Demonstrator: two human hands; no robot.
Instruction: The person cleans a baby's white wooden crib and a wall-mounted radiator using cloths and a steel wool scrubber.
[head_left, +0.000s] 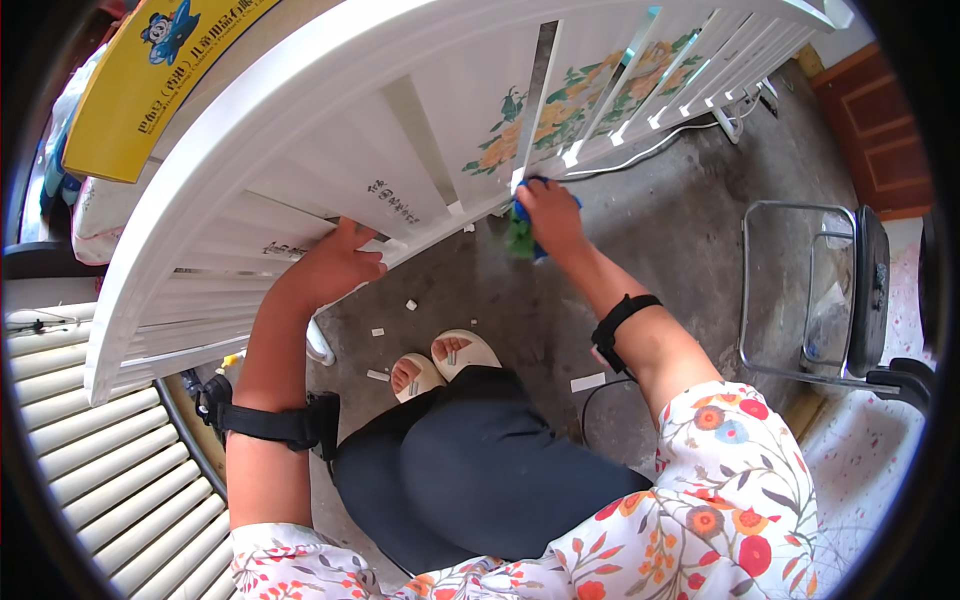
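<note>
A white slatted panel (427, 97), printed with yellow flowers and bearing writing, leans across the upper part of the head view. My left hand (330, 259) grips its lower rail beside a gap between slats, with some fingertips hidden. Bunched in my right hand (551, 217) is a blue and green cloth (521, 234), pressed near the panel's lower edge below the floral print. Both forearms wear black straps.
A yellow box (161, 82) stands behind the panel. Conveyor rollers (127, 465) run along the left. At right is a metal-framed folding chair (742, 292). Small white scraps (377, 331) and a white cable (652, 154) lie on the dark floor (660, 232).
</note>
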